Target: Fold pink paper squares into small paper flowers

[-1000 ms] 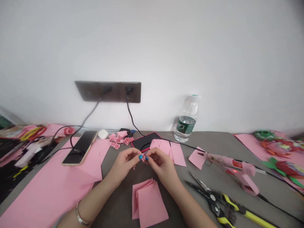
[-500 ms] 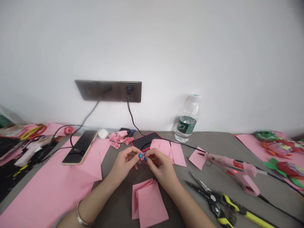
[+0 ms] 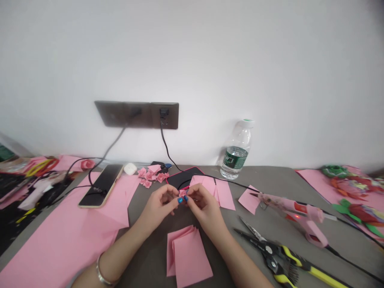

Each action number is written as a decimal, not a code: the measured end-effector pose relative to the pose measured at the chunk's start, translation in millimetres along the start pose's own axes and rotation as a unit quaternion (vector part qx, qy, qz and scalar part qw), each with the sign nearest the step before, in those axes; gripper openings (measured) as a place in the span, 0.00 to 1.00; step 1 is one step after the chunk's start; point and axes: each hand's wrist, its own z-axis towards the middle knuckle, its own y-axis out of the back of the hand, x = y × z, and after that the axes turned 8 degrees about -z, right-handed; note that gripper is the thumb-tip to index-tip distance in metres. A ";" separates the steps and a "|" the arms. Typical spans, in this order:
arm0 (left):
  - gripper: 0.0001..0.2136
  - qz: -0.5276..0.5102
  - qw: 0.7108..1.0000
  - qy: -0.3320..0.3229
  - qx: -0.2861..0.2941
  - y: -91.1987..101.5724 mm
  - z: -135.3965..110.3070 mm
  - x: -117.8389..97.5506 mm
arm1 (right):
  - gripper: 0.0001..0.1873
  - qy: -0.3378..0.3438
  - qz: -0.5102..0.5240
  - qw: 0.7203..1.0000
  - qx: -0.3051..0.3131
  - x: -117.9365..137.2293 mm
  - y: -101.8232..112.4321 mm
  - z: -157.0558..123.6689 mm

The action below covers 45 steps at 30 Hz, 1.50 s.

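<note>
My L hand (image 3: 157,206) and R hand (image 3: 205,208) are both raised above the bench (image 3: 144,256), mid-frame, w/ fingers pinched on a tiny folded pink paper bit (image 3: 182,193). Both hands are grasping it, neither released. It sits right btwn my fingertips, blue nails nearly touching; too small to make out the folds.

Directly below my hands, bottom centre: stack of pink paper squares (image 3: 189,256), slightly fanned. Just past my fingers, pink paper sheets (image 3: 225,195) lie partly over a black pad w/ red edge (image 3: 183,179). Left of that, a cluster of small pink paper roses (image 3: 148,176).

Left side: black phone (image 3: 102,186) on a large pink sheet (image 3: 60,240), white earbud case (image 3: 130,169) nr its top end. Right of my hands: loose pink square (image 3: 248,200), then pink hot glue gun (image 3: 303,212) w/ red light on. Lower right: yellow-handled shears (image 3: 270,252). Far right: paper flowers (image 3: 357,200) on pink paper. Water bottle (image 3: 235,152) stands upright by the wall, right of the socket panel (image 3: 136,115) w/ 2 cables plugged in.
</note>
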 end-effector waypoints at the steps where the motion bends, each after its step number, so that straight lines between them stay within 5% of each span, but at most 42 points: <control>1: 0.07 0.005 1.000 -0.001 0.004 0.2 -0.1 0.8 | 0.07 -0.001 0.002 1.000 -0.004 -0.5 -0.1 -0.1; 22: 0.10 0.071 0.997 -0.006 0.001 3.5 -2.1 -2.4 | 0.16 -0.069 0.092 0.993 0.032 8.4 0.4 3.0; 45: 0.11 0.038 0.999 0.003 -0.018 1.2 -2.0 2.5 | 0.12 -0.027 0.118 0.993 -0.017 -2.9 -3.3 3.1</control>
